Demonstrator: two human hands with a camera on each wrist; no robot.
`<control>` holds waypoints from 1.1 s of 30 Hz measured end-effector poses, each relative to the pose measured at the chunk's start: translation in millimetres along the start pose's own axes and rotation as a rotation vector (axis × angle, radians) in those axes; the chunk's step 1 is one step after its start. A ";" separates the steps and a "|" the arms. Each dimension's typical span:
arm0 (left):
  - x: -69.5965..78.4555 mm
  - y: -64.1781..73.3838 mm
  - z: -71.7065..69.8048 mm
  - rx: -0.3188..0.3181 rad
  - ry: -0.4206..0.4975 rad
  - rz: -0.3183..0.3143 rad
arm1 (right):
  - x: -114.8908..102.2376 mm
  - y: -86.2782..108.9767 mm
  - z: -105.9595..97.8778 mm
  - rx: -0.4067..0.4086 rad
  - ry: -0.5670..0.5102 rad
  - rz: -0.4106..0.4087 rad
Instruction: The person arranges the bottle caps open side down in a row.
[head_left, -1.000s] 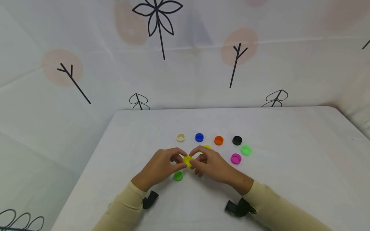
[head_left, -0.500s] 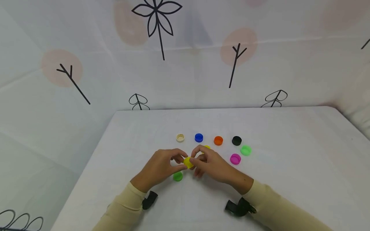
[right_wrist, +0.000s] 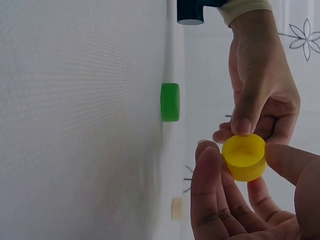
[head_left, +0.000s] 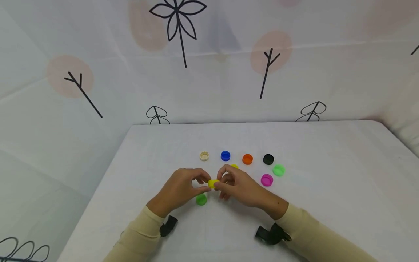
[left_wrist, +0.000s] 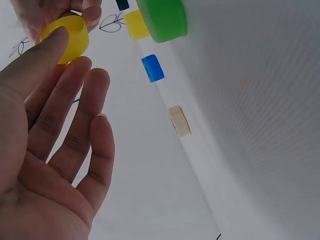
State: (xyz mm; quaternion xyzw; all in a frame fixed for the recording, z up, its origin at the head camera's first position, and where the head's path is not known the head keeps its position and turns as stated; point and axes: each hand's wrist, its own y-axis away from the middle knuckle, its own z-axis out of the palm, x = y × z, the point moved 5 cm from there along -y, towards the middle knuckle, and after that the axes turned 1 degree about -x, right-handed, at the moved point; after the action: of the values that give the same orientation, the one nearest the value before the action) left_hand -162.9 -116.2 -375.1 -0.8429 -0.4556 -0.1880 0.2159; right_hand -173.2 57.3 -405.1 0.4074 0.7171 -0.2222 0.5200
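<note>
Held yellow cap point(head_left: 212, 183), 2nd yellow cap point(head_left: 234, 166) partly hidden by hands point(head_left: 241, 186); flower drawing point(head_left: 177, 11) cropped.

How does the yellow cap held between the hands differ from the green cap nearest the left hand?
Colour: the yellow cap is bright yellow; the green cap is mid-green.
Support: the left hand and right hand hold the yellow cap above the table; the green cap rests on it.
Side shown: the right wrist view looks into the yellow cap's hollow but sees only the green cap's side wall.
Both are short and round.
</note>
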 end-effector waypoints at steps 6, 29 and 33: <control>-2.6 -0.7 -2.7 0.004 -0.016 -0.011 | -2.6 0.2 -2.8 0.033 0.060 -0.033; -4.9 -4.6 4.1 -0.113 -0.023 -0.062 | -6.9 -1.9 -7.5 0.049 0.290 -0.160; -4.7 -5.6 7.0 -0.131 -0.058 -0.055 | -4.8 -2.9 -6.9 0.049 0.307 -0.158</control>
State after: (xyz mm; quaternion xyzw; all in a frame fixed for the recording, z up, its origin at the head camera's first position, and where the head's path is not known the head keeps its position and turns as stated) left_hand -169.3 -112.9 -382.2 -0.8476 -0.4712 -0.1987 0.1416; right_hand -178.9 59.1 -398.5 0.3915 0.8122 -0.2148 0.3754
